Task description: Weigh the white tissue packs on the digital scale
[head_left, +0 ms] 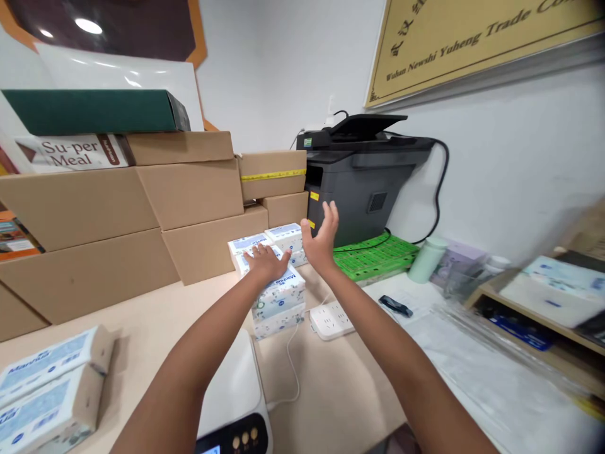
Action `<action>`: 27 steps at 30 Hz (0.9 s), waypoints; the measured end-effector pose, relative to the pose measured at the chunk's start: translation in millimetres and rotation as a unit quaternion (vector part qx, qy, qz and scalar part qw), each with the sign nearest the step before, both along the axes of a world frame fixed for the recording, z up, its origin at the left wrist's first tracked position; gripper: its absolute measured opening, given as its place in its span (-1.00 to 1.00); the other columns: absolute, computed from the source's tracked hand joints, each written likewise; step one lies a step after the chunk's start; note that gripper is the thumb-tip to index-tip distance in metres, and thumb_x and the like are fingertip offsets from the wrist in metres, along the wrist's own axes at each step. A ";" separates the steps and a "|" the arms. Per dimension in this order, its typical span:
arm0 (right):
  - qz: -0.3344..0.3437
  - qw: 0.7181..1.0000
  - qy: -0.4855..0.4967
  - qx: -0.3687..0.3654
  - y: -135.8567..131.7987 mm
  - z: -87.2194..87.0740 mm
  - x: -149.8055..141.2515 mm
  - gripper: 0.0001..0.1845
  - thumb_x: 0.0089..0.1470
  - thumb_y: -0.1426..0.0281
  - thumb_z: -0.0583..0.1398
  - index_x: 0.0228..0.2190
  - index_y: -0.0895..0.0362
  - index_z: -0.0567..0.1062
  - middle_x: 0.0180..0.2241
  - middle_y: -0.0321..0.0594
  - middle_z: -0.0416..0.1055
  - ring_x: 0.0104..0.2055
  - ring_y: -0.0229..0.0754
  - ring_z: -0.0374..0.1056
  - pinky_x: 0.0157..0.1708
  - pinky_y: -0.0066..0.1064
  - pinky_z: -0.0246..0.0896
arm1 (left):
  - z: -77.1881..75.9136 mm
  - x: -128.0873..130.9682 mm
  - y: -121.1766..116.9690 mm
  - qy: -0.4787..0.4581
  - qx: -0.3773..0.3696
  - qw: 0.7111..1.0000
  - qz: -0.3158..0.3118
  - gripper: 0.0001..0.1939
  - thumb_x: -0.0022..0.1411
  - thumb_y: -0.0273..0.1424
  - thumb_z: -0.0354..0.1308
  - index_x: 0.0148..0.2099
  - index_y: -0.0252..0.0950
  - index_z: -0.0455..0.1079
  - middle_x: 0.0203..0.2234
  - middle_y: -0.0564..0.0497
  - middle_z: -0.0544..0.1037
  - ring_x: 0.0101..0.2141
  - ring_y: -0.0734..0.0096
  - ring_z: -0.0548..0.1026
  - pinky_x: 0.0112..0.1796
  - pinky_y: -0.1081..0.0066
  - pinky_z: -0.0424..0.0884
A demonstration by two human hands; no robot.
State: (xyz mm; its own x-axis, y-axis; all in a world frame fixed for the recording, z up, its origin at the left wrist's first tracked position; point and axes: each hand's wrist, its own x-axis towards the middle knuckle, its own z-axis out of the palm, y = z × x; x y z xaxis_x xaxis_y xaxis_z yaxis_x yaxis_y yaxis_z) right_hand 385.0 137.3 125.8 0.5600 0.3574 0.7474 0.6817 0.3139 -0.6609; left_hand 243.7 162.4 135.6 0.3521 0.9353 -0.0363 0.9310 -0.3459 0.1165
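Several white-and-blue packs of tissues (278, 296) are stacked in the middle of the table, against cardboard boxes. My left hand (267, 263) lies flat on top of the nearest stack, fingers spread. Just right of the stacks, my right hand (322, 238) is raised with its palm turned inward and fingers up, holding nothing. Whether it touches the rear pack beside it, I cannot tell. More tissue packs (51, 384) lie at the lower left. Between my forearms, a white scale-like device (234, 378) with a dark button panel sits on the table.
Cardboard boxes (70, 265) form a wall at the back left. A dark printer (363, 183) stands on a green pallet-like base (378, 257). Right of my hands are a white power strip (328, 320), a cable, a green bottle (428, 258) and a wooden shelf (534, 315).
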 end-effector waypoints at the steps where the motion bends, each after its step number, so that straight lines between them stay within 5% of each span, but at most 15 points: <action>1: -0.006 1.000 -0.020 0.009 -6.5 -5.2 0.4 -0.21 0.30 0.13 0.15 0.43 0.17 0.18 0.56 0.24 -0.02 0.66 0.10 -0.17 0.59 0.10 -0.19 | 0.0 -0.2 0.1 0.000 0.001 1.000 -0.001 0.09 0.45 0.22 -0.48 0.67 -0.52 -0.11 0.64 -0.34 -0.14 0.62 -0.24 -0.19 0.52 -0.27 -0.26; 4: -0.028 0.999 0.007 0.035 -19.2 -9.5 0.1 -0.22 0.31 0.08 0.11 0.42 0.14 0.17 0.54 0.26 -0.02 0.65 0.12 -0.15 0.57 0.16 -0.14 | 0.7 -1.1 -1.5 0.002 0.005 1.000 -0.003 0.07 0.45 0.22 -0.46 0.67 -0.46 -0.07 0.64 -0.34 -0.10 0.62 -0.23 -0.14 0.52 -0.27 -0.24; 13: -0.037 0.971 0.033 0.233 -80.1 22.3 -40.0 -0.35 0.45 0.11 -0.08 0.46 -0.07 0.00 0.52 0.08 0.03 0.63 0.16 -0.02 0.51 0.34 -0.04 | -6.6 -2.5 -6.4 -0.007 0.007 1.000 -0.003 0.09 0.45 0.24 -0.44 0.66 -0.49 -0.06 0.63 -0.35 -0.09 0.62 -0.23 -0.13 0.52 -0.25 -0.25; 19: -0.032 0.942 -0.006 0.333 -102.0 26.9 -47.0 -0.46 0.47 0.19 -0.05 0.39 -0.24 0.21 0.48 -0.16 0.17 0.59 0.19 0.09 0.47 0.34 0.07 | -7.8 -2.3 -5.8 0.001 0.006 1.000 -0.011 0.11 0.44 0.25 -0.47 0.66 -0.51 -0.07 0.63 -0.35 -0.07 0.61 -0.25 -0.12 0.52 -0.26 -0.21; 22: -0.042 0.941 -0.017 0.336 -106.6 24.5 -41.2 -0.43 0.50 0.17 -0.09 0.44 -0.30 0.16 0.50 -0.22 0.13 0.62 0.24 0.01 0.46 0.36 0.07 | -6.4 -1.2 -6.4 0.008 0.006 1.000 -0.015 0.11 0.45 0.24 -0.45 0.65 -0.54 -0.05 0.62 -0.37 -0.05 0.61 -0.28 -0.08 0.52 -0.27 -0.19; 27: -0.073 0.972 -0.095 0.202 -119.4 24.3 -47.1 -0.26 0.50 0.00 -0.25 0.59 -0.27 -0.28 0.62 -0.22 -0.18 0.68 0.38 -0.28 0.33 0.36 0.28 | -5.3 -1.0 -7.2 0.001 0.010 1.000 -0.017 0.10 0.46 0.23 -0.44 0.65 -0.56 -0.04 0.62 -0.36 -0.04 0.60 -0.29 -0.06 0.52 -0.28 -0.17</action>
